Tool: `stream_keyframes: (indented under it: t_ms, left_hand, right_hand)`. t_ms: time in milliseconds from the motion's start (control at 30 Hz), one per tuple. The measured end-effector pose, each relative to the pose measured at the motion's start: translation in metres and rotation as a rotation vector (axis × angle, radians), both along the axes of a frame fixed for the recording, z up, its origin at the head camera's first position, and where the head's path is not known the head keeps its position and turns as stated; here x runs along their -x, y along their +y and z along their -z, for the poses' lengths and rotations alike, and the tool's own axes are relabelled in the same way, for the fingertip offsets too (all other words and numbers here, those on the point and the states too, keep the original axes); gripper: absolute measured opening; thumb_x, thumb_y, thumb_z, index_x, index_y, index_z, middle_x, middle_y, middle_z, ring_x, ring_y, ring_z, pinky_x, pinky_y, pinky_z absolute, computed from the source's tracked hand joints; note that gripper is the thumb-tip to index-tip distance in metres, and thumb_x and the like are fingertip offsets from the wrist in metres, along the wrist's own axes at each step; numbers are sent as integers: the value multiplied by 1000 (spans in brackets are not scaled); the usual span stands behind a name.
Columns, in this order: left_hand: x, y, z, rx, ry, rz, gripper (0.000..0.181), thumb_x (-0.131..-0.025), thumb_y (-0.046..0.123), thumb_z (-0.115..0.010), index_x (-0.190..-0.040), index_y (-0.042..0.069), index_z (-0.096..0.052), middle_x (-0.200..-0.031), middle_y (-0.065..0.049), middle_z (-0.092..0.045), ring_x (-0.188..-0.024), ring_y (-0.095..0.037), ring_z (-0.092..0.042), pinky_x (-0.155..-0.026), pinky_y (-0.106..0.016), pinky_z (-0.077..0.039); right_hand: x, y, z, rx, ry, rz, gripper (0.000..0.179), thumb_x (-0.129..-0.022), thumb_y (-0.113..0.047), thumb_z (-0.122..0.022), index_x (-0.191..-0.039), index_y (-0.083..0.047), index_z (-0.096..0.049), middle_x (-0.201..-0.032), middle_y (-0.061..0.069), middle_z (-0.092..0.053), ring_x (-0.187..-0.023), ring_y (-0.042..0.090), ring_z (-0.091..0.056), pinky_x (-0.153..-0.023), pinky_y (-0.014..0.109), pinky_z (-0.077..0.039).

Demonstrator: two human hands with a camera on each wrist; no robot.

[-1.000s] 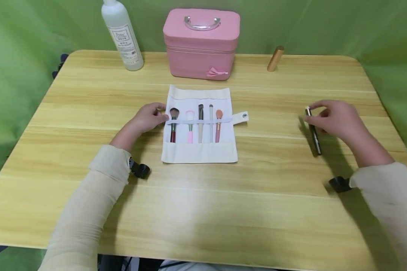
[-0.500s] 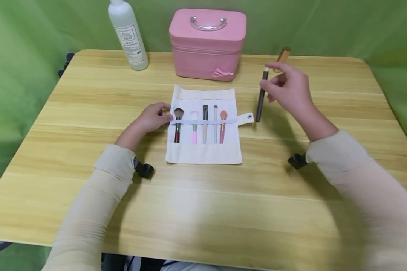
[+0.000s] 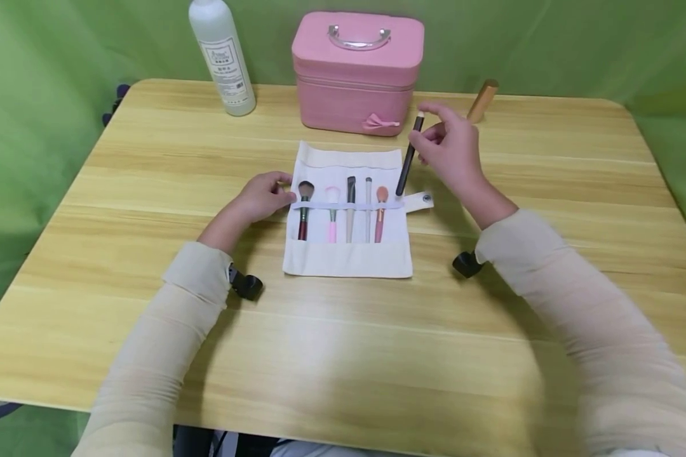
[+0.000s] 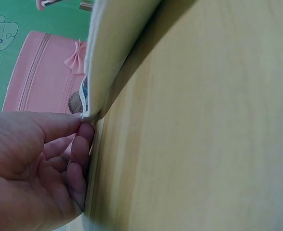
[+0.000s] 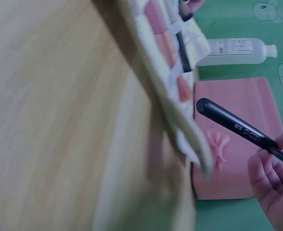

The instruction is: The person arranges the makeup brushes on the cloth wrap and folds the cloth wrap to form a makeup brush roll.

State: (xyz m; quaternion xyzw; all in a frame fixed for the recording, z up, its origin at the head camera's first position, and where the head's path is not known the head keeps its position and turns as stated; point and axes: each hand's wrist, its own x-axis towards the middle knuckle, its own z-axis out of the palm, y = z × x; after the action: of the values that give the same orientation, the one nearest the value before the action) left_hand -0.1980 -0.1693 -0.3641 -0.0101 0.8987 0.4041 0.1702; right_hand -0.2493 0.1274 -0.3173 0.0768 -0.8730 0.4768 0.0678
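Note:
A cream makeup brush roll point(image 3: 349, 260) lies unfolded mid-table, with several brushes held upright under its elastic band. My left hand point(image 3: 265, 197) pinches the roll's left edge between thumb and index finger; the left wrist view shows the grip on the cloth edge point(image 4: 91, 96). My right hand point(image 3: 448, 149) pinches a slim black brush-like stick point(image 3: 410, 155) near its pale upper tip. The stick slants, its dark lower end overlapping the roll's right side, right of the peach-tipped brush point(image 3: 381, 206). White lettering shows on the black stick point(image 5: 237, 126) in the right wrist view.
Behind the roll stands a pink case point(image 3: 354, 76) with a silver handle. A white bottle point(image 3: 225, 63) is at the back left, and a copper-coloured tube point(image 3: 483, 101) stands behind my right hand. The roll's snap strap point(image 3: 420, 202) sticks out to the right.
My right hand has carried the black stick leftward from the table's right side to the roll's right edge, lifting it on the way. My left hand has stayed at the roll's left edge.

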Motion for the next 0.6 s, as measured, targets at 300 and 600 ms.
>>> stream_keyframes:
  t_ms: [300, 600]
  left_hand:
    - [0, 0, 1, 3, 9, -6, 42, -93, 18, -55, -132, 5, -46, -89, -8, -50, -67, -15, -42, -57, -25, -37]
    - [1, -1, 1, -4, 6, -4, 41, -94, 18, -55, -132, 6, -46, -89, -8, -49, -68, -16, -42, -58, -25, -36]
  right_hand:
    - [7, 0, 14, -217, -100, -62, 48, -90, -18, -59, -136, -12, -45, -89, 11, -62, -69, 21, -58, -57, 20, -47]
    - [15, 2, 21, -218, -93, -47, 47, -90, -16, -59, -135, -10, -46, -88, 11, -62, -65, 14, -56, -58, 19, -47]
